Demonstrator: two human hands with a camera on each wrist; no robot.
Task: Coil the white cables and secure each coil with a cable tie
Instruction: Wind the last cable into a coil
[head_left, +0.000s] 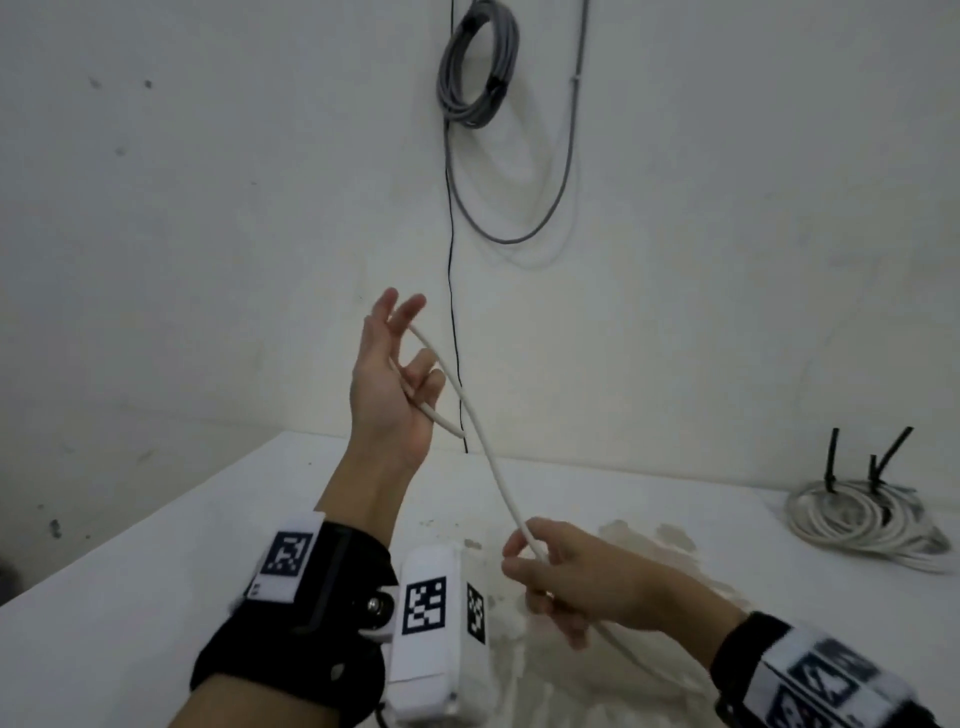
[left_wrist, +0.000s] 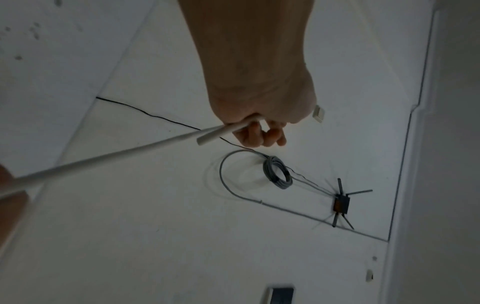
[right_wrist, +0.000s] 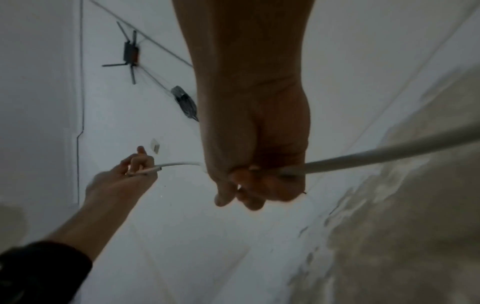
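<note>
A loose white cable (head_left: 488, 457) runs through the air between both hands. My left hand (head_left: 395, 384) is raised before the wall, palm toward me; thumb and curled fingers pinch the cable near its cut end (left_wrist: 205, 139), which sticks out below the hand, while two fingers point up. Lower and to the right, my right hand (head_left: 566, 571) grips the same cable (right_wrist: 363, 158) in curled fingers above the table, and the cable trails on past my right wrist. Coiled white cables (head_left: 857, 519) bound with black cable ties (head_left: 883, 457) lie at the table's far right.
The white table (head_left: 156, 571) has a stained, worn patch (head_left: 649, 540) under my right hand. On the wall hang a grey cable coil (head_left: 478, 62) with a long loop, a thin black wire (head_left: 452, 260), and a black router with antennas (left_wrist: 341, 203).
</note>
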